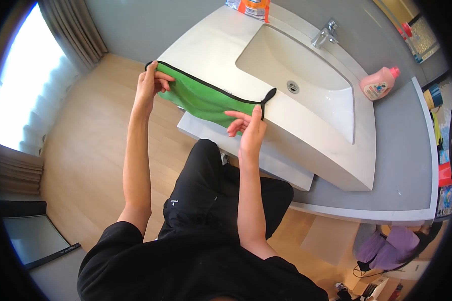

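Note:
A green cleaning cloth (198,98) with black edging is stretched between my two hands, over the front edge of the white countertop (206,47). My left hand (148,85) pinches its left corner. At the other end, my right hand (252,133) grips the right corner, where a black hanging loop (269,95) sticks up past the thumb. Below the taut top edge the cloth sags, its lower part falling in front of the counter. To the right of the cloth lies the white washbasin (321,100) with a round metal drain (293,87).
A chrome faucet (326,34) stands behind the basin. An orange and white packet (253,9) sits at the counter's back. To the right is a pink bottle (379,84) with a pink cap. Beneath the counter a white ledge (206,133) juts out near my knees.

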Motion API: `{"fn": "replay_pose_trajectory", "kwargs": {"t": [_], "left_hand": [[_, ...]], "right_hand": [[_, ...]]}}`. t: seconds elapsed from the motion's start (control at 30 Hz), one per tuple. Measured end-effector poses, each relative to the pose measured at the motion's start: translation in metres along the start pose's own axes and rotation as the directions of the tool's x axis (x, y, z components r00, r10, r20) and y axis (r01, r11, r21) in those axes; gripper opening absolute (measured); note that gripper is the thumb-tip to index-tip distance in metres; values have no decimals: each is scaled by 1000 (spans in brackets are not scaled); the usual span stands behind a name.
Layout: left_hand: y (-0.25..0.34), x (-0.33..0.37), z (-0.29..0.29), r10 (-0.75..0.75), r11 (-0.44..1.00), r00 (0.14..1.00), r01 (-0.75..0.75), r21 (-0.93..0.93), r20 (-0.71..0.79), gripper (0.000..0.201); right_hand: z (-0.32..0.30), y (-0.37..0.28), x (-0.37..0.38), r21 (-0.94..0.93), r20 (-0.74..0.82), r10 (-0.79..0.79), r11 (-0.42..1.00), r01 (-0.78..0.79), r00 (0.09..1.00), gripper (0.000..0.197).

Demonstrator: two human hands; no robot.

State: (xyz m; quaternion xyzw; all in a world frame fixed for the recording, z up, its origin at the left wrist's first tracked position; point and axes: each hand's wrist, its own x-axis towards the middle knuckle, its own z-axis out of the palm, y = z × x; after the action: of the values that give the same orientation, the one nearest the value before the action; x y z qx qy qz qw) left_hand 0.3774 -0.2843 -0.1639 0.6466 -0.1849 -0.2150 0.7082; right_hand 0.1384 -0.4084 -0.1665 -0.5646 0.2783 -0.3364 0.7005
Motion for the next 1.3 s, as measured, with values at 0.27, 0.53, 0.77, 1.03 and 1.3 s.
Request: {"fn": "replay_pose_trajectory", "kwargs": {"t": [0.27,0.53,0.77,1.03,1.3], "left_hand": [[-2,0,-1,-2,995,1000,4,-98,24,62],[-4,-16,24,13,997,997,-7,-76,77,66],[-6,-62,95,-52,995,972,69,-66,231,69],[-22,-147,242,-139,978,738,205,-24,661,74],[-36,-191,332,-16,953,636,242,-181,771,74]], "right_hand": [[-4,-6,-4,-59,-44,-43,997,40,998,68],[-31,-12,-12,-60,-107,-40,998,34,993,68],[-103,-20,-27,-131,-240,-173,981,145,955,74],[-235,-40,-53,-127,-631,-148,988,86,762,66],[-371,-69,-82,-205,-809,-222,974,92,544,57]]}}
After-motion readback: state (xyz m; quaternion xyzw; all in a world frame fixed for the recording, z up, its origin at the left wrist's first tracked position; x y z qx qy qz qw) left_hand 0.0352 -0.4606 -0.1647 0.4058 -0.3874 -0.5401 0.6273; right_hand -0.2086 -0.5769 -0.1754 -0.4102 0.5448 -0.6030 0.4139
